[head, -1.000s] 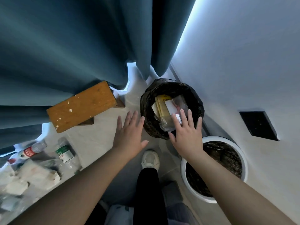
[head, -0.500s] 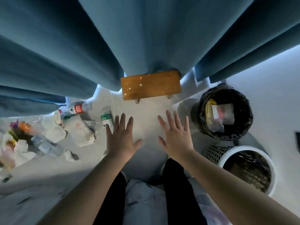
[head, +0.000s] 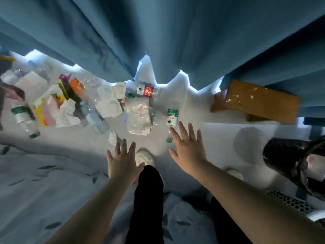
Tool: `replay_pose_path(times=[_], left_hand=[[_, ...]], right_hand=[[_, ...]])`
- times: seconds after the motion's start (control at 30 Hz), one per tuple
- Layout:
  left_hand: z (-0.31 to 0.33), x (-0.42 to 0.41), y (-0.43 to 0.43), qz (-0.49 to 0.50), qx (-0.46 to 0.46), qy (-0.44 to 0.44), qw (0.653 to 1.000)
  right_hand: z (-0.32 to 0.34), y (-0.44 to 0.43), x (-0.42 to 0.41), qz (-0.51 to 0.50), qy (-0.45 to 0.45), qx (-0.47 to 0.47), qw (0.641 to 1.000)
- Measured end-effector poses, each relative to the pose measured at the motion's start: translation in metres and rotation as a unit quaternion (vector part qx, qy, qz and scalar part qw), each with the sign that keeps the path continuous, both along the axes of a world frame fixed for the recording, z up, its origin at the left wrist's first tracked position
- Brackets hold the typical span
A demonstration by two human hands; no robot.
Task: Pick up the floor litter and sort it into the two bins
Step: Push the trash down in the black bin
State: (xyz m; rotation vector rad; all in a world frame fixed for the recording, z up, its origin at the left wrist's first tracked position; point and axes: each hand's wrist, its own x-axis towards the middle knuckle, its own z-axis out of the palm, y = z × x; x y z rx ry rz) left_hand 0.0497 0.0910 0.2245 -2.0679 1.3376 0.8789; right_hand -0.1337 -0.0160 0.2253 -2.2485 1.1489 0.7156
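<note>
Teal curtain (head: 175, 32), brown stool (head: 260, 103) (white-speckled) — green-label bottle (head: 172, 117), red-label bottle (head: 147, 91).

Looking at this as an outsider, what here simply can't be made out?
- Black-bagged bin: head view, cut off by the right edge; contents unreadable.
- White perforated bin: head view, only a strip of wall shows at the bottom right; inside out of frame.
- Colourful litter pile: head view, motion blur hides what each piece is.
- Green-label bottle: head view, the right hand overlaps its neck; contact unclear.
</note>
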Motion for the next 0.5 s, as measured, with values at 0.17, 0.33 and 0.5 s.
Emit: replay_pose_path(times=[0.17, 0.33, 0.5], left_hand=[[-0.049, 0.066, 0.024, 0.040, 0.009, -0.005, 0.999], [-0.131, 0.099, 0.030, 0.126, 0.034, 0.001, 0.991], [-0.223, 0.110, 0.030, 0.192, 0.028, -0.001, 0.981]], right_hand=[[-0.062, 0.016, 0.074, -0.076, 0.039, 0.090, 0.992], [-0.142, 0.014, 0.109, -0.225, 0.059, 0.129, 0.964], [-0.225, 0.005, 0.138, -0.246, -0.002, 0.104, 0.964]])
